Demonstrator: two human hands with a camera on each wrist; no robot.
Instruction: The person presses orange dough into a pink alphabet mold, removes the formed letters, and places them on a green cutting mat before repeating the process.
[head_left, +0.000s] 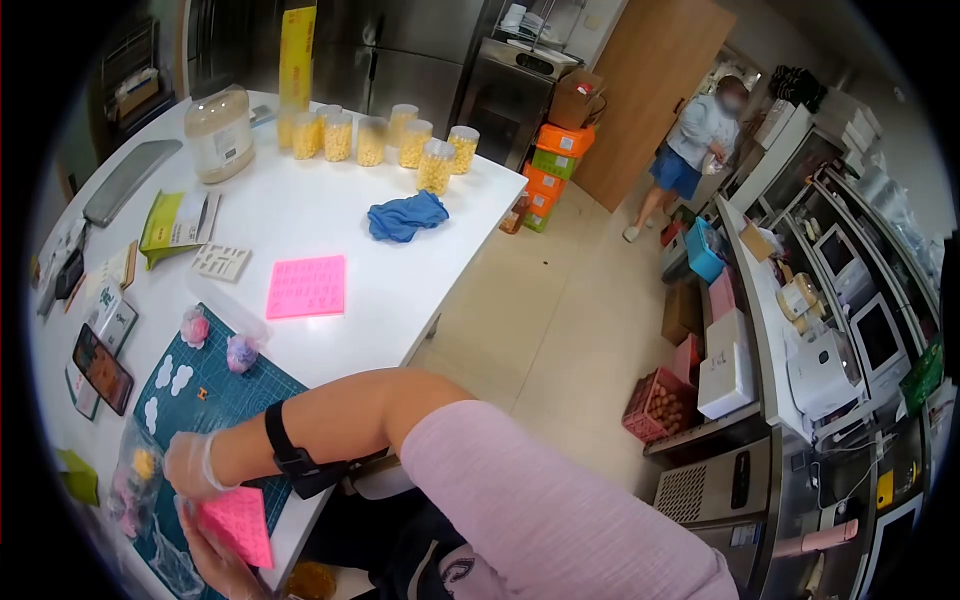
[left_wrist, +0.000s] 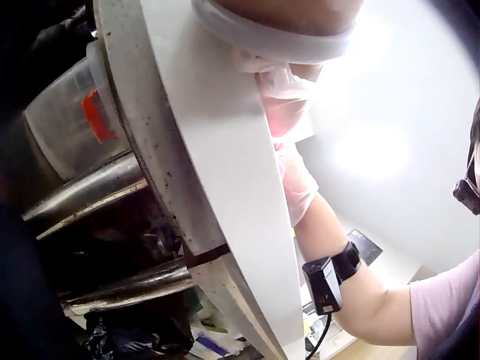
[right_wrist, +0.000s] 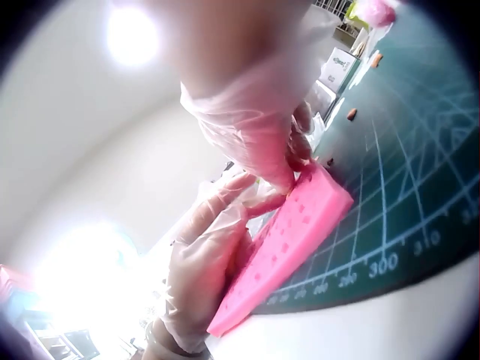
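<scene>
Ok, head view: pink mold [head_left: 238,528] around seven o'clock, left hand [head_left: 218,562] gripping its seven-o'clock side, right hand [head_left: 195,466] at eleven. Left wrist: fingers hidden, can't tell. Right wrist: mold tilted, right fingers pinching its one-o'clock end.

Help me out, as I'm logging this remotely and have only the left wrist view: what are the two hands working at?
Observer: A pink mold with small cavities; the left hand and right hand, both gloved, are touching it.
Operator: Is there a work mat there?
Observer: Yes, a green cutting mat with a printed grid.
Operator: Any second mold around?
Observer: Yes, a pink letter mold lies farther off, flat on the white table.
</scene>
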